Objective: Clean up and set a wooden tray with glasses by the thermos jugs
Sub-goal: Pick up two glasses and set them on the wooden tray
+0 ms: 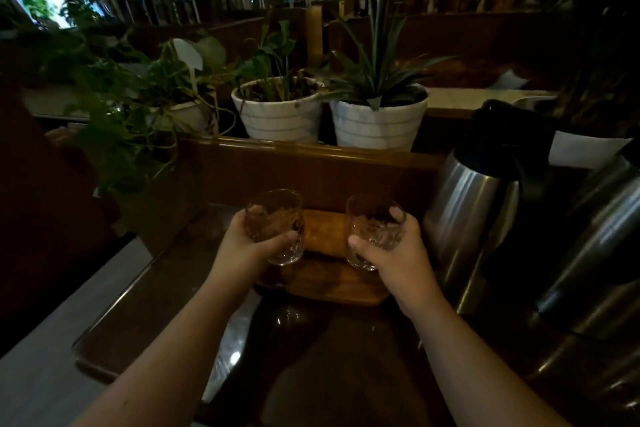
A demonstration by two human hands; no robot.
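Gripping the left glass (273, 204) with the left hand (249, 243), wrapping the fingers round its left flank and laying the thumb across the near wall. Mirroring that on the other side: clutching the right glass (370, 214) with the right hand (393, 255), curling the fingers over its right flank and pressing the thumb low on the near wall.

Holding both glasses upright, mouths up, side by side with a clear gap between them. Showing the rim and upper wall of each one above the knuckles, and a sliver of base below the thumb.

Hovering the pair low over the wooden tray (329, 288), lying flat on the dark counter (162, 298) right beneath and between the two hands. No telling in this dim light about contact between the glass bases and the wood.

Spotting a steel thermos jug (464, 218) with a black top just right of the tray, close beside the right hand's knuckles. Catching a second thermos jug (595, 246) farther right, running off the edge of the view.

Looking past the tray to a wooden ledge (311, 151), bearing a left pot (277, 118) and a right pot (379, 128), both white, striped and full of green leaves. Noting a trailing plant (138, 121) spilling down further left.
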